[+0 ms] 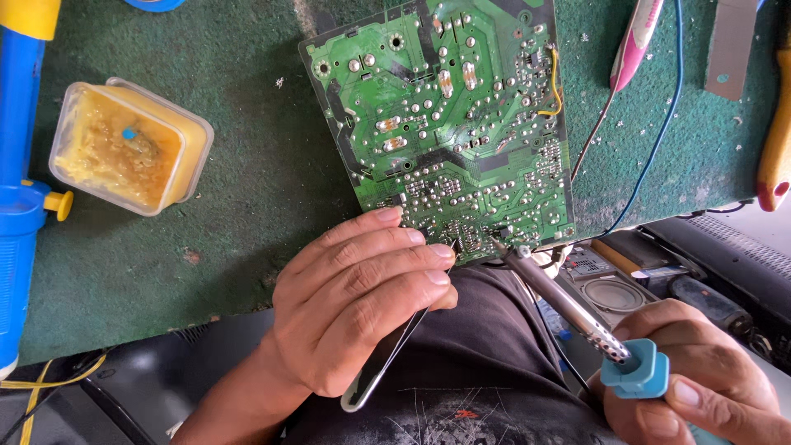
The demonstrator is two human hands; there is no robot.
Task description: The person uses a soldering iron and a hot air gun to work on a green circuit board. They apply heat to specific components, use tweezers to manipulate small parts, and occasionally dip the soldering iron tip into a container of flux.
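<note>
Soldering iron (568,306) tip is down on the solder side of the green circuit board (449,124), at its near edge, just right of the left fingertips. Right hand (700,387) is clenched round the iron's blue handle collar, low right of view. Left hand (354,309) has fingers curled onto the board's near edge and pinches metal tweezers (387,358); their tips are hidden under the fingers, so can't tell if they grip a part.

To do this step well, as I judge it: keep the tip flat on the pad and lead together, board pinned so it doesn't slide on the green mat (247,165), left fingers off the heated joint. Board overhangs the mat edge towards the lap, so a slip is a risk.

Containers: square clear plastic tub (132,148), lid off, well left of the board, part full of yellow flux paste, surface gouged, a small blue fleck in it. A blue and yellow desoldering pump (21,165) lies just left of the tub.
</note>
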